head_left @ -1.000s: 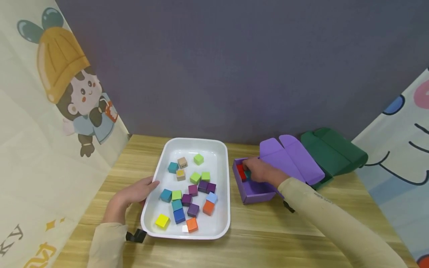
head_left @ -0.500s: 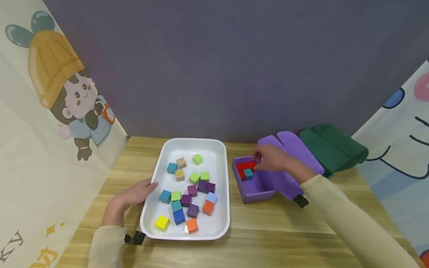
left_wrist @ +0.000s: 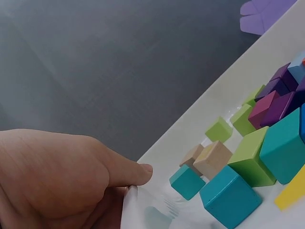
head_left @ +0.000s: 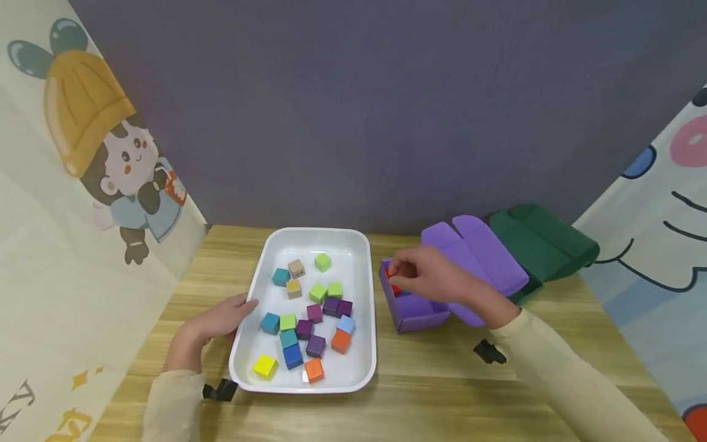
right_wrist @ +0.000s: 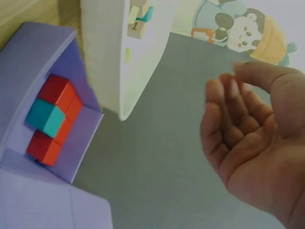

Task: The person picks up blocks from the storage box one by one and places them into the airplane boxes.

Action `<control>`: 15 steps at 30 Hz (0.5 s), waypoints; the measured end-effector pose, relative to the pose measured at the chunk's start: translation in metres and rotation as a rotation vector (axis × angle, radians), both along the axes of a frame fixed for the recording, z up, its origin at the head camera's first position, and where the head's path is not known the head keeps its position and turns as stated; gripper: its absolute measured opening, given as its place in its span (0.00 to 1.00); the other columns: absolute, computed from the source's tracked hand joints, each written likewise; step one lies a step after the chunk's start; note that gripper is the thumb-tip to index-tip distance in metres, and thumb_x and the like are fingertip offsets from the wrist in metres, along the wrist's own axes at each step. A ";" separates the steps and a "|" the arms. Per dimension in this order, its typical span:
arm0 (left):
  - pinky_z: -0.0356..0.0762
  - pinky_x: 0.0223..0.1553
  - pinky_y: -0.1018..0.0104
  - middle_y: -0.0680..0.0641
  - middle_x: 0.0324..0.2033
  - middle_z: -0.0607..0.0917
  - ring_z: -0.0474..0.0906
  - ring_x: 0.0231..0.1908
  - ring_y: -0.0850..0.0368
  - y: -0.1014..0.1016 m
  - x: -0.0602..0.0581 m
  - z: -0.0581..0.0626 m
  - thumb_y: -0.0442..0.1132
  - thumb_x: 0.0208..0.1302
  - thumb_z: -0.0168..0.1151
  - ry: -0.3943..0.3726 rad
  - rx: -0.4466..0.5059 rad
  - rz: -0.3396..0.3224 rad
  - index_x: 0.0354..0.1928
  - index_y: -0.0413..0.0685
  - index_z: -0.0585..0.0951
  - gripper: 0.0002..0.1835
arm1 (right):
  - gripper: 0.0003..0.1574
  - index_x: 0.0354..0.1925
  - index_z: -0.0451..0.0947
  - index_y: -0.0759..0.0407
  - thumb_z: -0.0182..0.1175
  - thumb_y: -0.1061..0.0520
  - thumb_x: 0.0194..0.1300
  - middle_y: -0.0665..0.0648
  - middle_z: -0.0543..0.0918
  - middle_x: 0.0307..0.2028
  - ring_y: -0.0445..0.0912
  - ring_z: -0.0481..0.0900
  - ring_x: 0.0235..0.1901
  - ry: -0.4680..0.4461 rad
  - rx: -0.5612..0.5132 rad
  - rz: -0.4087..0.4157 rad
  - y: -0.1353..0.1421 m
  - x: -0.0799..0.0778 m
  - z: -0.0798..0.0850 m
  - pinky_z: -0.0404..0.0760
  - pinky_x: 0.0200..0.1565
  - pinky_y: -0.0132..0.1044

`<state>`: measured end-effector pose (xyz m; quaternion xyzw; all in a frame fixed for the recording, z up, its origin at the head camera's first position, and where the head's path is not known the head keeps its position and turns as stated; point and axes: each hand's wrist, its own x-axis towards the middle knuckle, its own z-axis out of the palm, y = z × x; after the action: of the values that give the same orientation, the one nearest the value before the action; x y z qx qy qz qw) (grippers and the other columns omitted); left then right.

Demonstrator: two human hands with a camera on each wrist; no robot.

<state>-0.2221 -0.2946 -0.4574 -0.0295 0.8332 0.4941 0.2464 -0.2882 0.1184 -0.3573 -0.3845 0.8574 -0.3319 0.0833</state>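
My left hand (head_left: 221, 317) holds the left rim of a white tray (head_left: 350, 255), with the thumb over the edge, as the left wrist view also shows. Colored cubes lie scattered in the tray, among them a yellow cube (head_left: 266, 366), a blue cube (head_left: 293, 356) and an orange cube (head_left: 314, 371). My right hand (head_left: 433, 274) hovers over an open purple box (head_left: 422, 322), its fingers loosely curled with nothing between them. Inside the box, the right wrist view shows several red cubes (right_wrist: 53, 90) and a teal cube (right_wrist: 45, 118); in the head view my hand partly covers them.
The purple box's lid (head_left: 486, 245) is folded back to the right. Behind it lies a dark green box (head_left: 544, 239) with its lid up. A grey wall (head_left: 353, 116) stands behind the wooden table (head_left: 420, 393), with printed cloths at both sides.
My right hand lifted out of the purple box, leaving the teal cube among the red ones, moved right, then came back left above the box. My left hand stays on the tray.
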 end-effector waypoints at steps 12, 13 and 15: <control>0.82 0.39 0.54 0.41 0.45 0.83 0.82 0.40 0.48 -0.006 0.003 0.000 0.48 0.78 0.42 0.017 -0.017 -0.017 0.69 0.35 0.60 0.27 | 0.04 0.33 0.78 0.53 0.62 0.61 0.65 0.44 0.79 0.24 0.39 0.75 0.22 0.106 -0.016 0.115 -0.046 0.006 0.018 0.77 0.25 0.33; 0.82 0.40 0.54 0.41 0.45 0.83 0.82 0.40 0.48 -0.005 0.002 0.000 0.48 0.78 0.42 0.015 -0.006 -0.022 0.69 0.36 0.60 0.27 | 0.05 0.33 0.78 0.53 0.62 0.62 0.65 0.44 0.79 0.24 0.39 0.75 0.22 0.121 -0.007 0.118 -0.049 0.006 0.020 0.77 0.26 0.33; 0.82 0.42 0.53 0.41 0.47 0.82 0.81 0.42 0.48 -0.003 0.001 -0.001 0.48 0.78 0.43 0.020 0.004 -0.025 0.69 0.36 0.60 0.28 | 0.05 0.33 0.79 0.52 0.62 0.62 0.64 0.43 0.79 0.25 0.39 0.75 0.24 0.152 0.020 0.124 -0.057 0.004 0.025 0.77 0.28 0.32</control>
<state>-0.2208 -0.2973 -0.4579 -0.0137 0.8350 0.4930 0.2442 -0.2837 0.0612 -0.3326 -0.4602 0.8390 -0.2871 0.0423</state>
